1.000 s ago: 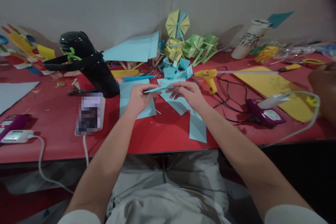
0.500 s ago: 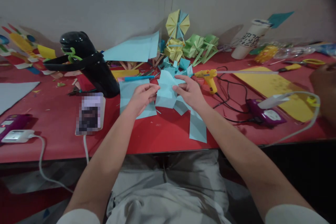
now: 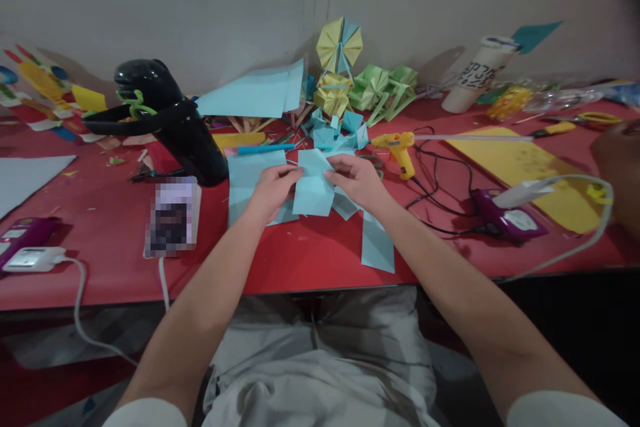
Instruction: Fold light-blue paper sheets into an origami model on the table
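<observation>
A creased light blue paper [image 3: 313, 190] is held up between my two hands over the red table. My left hand [image 3: 274, 188] pinches its left edge with thumb and fingertips. On the paper's right edge, my right hand [image 3: 356, 180] has its thumb in front and fingers behind the upper corner. Under my left hand lies a larger blue sheet [image 3: 245, 177], with a blue pen [image 3: 265, 149] across its top. A blue strip [image 3: 377, 243] rests below my right hand. Folded blue pieces [image 3: 350, 123] are heaped just behind the held paper.
A black bottle [image 3: 193, 140] leans at left beside a phone [image 3: 175, 217] on a cable. To the right are a yellow glue gun [image 3: 397, 147], a purple power block [image 3: 507, 213] and yellow paper [image 3: 520, 173]. Another person's hand [image 3: 620, 160] is at the far right edge.
The held paper's top has come down and it now looks flatter and more upright. My right hand has moved slightly lower and to the left, its fingers more curled.
</observation>
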